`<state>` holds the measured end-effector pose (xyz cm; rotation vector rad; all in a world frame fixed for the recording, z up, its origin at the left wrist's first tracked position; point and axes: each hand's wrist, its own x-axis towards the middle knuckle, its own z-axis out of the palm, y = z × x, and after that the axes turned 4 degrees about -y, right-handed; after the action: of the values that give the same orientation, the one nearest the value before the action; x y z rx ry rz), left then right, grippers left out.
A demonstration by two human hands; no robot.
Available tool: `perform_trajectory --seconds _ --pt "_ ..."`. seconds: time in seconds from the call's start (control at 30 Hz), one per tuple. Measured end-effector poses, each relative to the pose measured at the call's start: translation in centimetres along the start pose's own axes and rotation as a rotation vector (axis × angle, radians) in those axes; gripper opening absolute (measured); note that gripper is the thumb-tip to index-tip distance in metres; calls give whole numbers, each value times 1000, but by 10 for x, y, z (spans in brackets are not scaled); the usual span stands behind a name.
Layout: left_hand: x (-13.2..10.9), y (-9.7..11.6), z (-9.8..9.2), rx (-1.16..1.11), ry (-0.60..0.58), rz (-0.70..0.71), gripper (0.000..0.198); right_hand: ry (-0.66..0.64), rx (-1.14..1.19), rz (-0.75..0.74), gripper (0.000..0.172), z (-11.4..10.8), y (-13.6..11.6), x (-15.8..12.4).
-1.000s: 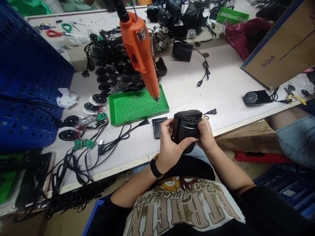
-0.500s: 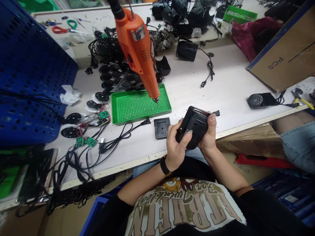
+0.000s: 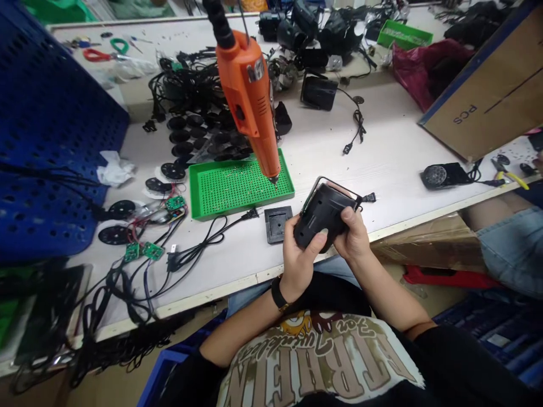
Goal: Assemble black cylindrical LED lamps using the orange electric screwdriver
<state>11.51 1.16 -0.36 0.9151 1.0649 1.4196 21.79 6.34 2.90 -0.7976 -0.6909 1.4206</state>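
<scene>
Both hands hold a black plastic device housing (image 3: 323,213) just above the table's front edge. A thin black bracket (image 3: 316,185) stands out along its far side. My left hand (image 3: 300,251) is closed around the near left side, thumb on top. Closed on the right side is my right hand (image 3: 354,236), with its thumb on the upper face. A two-pin plug (image 3: 370,197) shows just past the housing's right corner. Left of the housing lies a square black fixture block (image 3: 278,225). An orange electric screwdriver (image 3: 250,102) hangs tip down over a green tray (image 3: 199,195) of small screws.
Circuit boards (image 3: 153,250), speaker-like black discs (image 3: 115,234) and power cords (image 3: 199,243) lie left. A blue basket (image 3: 55,130) borders that side. Another black housing (image 3: 319,92) stands farther back. At right are a cardboard box (image 3: 487,107), yellow-handled pliers (image 3: 515,178) and another person's leg (image 3: 511,243).
The housing has turned and tilted in my hands, bringing its bracket into clear view along the far side. My right thumb has moved from its corner onto its upper face.
</scene>
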Motion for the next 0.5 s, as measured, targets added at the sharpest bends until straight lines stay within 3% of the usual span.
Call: perform_trajectory --seconds 0.23,0.43,0.5 --pt "-12 -7 -8 -30 3 -64 50 -72 33 29 44 -5 2 0" --pt "-7 15 -2 -262 74 -206 49 -125 -83 108 64 -8 3 3" --pt "-3 27 2 -362 43 -265 47 -183 -68 139 71 -5 0 1"
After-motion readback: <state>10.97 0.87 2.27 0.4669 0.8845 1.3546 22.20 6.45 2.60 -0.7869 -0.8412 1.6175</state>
